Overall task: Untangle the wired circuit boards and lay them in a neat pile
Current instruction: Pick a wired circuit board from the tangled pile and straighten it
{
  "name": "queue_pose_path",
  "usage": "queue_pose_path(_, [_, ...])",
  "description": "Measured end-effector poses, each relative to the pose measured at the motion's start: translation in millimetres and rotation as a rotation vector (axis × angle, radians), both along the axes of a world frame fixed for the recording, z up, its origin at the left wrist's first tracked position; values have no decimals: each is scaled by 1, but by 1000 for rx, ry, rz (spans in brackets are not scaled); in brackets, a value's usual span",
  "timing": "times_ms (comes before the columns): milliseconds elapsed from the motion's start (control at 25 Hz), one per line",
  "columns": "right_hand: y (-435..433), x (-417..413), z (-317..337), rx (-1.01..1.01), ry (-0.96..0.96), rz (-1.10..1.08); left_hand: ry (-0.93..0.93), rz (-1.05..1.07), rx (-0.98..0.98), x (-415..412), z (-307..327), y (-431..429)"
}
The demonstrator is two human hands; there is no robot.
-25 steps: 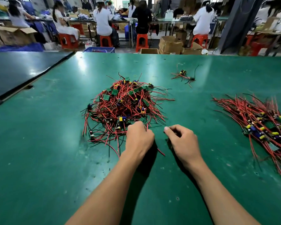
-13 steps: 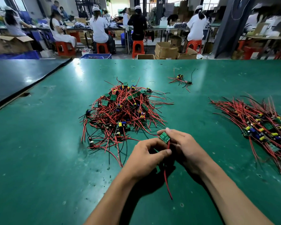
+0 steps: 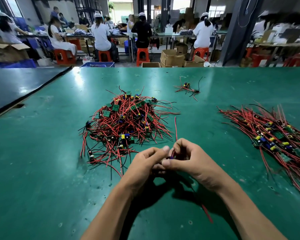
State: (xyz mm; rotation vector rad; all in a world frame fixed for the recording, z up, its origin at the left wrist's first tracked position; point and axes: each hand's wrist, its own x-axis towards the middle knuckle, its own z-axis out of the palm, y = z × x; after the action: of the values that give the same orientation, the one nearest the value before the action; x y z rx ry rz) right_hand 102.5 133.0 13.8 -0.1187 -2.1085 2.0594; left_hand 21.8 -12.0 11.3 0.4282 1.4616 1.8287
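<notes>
Hands together over bench [image 3: 42, 170], just this side of tangled heap [image 3: 126, 122]. Left hand [image 3: 145, 163], right hand [image 3: 194, 160] both apparently pinch wired board [image 3: 171, 157], mostly hidden; red wire [image 3: 176, 129] sticks up. Sorted pile [image 3: 274, 139] right.

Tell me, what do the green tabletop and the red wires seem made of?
Tabletop: probably a rubber or vinyl mat, semi-gloss; it reflects light softly and shows scuffs. Red wires: likely plastic-coated leads, smooth; they curl and bend freely.

Green table [image 3: 42, 153], orange stools [image 3: 142, 56], cardboard boxes [image 3: 171, 58]
</notes>
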Motion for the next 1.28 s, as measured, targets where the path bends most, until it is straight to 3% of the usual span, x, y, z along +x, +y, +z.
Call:
queue_pose_path(80, [0,0,-4,429,26,-180,17,14,-82,-2,3,-1])
queue_pose_path(160, [-4,-1,-5,621,109,-275,3,22,-112,-3,4,-3])
queue_pose_path(360, [-6,-3,-5,125,66,-175,-64,142,1,-2,-3,-4])
queue_pose_path(480, [-9,-6,-12,-62,-18,-108,-85,148,37,-2,-2,-2])
queue_pose_path(640, [-13,-12,-21,-55,-5,-239,-146,93,80,-2,-2,0])
queue_pose_path(920, [-5,-11,-18,-175,-8,-294,-20,-12,42,-5,-6,2])
queue_pose_path(1280, [-1,-5,-16,-260,-104,-84,311,-23,-103,8,-8,5])
